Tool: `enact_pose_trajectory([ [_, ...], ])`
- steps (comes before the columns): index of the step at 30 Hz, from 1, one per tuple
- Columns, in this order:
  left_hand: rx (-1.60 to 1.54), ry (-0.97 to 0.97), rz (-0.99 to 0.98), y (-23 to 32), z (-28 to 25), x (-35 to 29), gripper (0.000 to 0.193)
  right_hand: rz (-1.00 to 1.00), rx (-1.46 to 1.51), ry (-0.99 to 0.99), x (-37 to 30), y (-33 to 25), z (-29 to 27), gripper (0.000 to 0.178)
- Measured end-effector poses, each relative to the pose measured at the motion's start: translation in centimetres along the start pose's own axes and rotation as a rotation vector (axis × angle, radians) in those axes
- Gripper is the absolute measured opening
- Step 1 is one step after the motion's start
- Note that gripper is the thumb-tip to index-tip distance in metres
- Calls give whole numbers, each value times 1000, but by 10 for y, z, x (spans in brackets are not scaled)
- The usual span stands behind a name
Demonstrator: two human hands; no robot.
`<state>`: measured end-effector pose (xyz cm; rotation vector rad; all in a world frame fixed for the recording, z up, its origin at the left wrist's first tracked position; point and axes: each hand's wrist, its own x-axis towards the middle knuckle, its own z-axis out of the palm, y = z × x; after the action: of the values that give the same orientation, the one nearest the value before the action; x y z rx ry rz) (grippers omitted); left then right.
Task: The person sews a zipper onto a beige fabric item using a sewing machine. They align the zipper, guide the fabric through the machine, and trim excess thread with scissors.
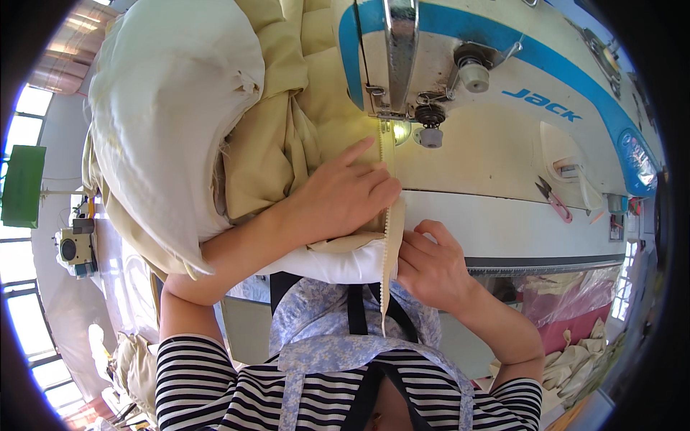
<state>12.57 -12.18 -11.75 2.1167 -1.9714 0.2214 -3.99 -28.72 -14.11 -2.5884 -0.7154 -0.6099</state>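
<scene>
A beige zipper tape (392, 248) runs down from under the needle area of a white and blue sewing machine (503, 100), along the edge of a beige padded garment (269, 147). Its tail hangs over the table's front edge. My left hand (345, 188) lies on the garment beside the tape, index finger stretched toward the presser foot, the other fingers bent. Just below and to the right, my right hand (435, 266) has its fingers closed at the tape's edge, pinching it. White lining (172, 115) bulges over my left forearm. The fingertips of my right hand are partly hidden.
Small pink-handled thread snips (555, 201) lie on the machine table (496, 223) at the right. A ruler strip (546, 264) follows the table's front edge. Beige cloth pieces (575, 366) are heaped at lower right. Another machine (75, 248) stands at the far left.
</scene>
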Motion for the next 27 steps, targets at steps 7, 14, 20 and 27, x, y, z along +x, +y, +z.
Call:
enact_pose_trajectory([
  [7,-2,-30,86,-42,-1,20,24,7,-62,63,23,22,5,13],
  [14,-29,22,-77,21,-23,2,37,-3,117,79,9,14,8,19],
  [20,-127,8,-226,41,-14,-20,42,166,196,92,-1,5,14,22],
  [27,-127,2,-137,33,-16,-16,35,-34,168,152,-2,11,16,13],
])
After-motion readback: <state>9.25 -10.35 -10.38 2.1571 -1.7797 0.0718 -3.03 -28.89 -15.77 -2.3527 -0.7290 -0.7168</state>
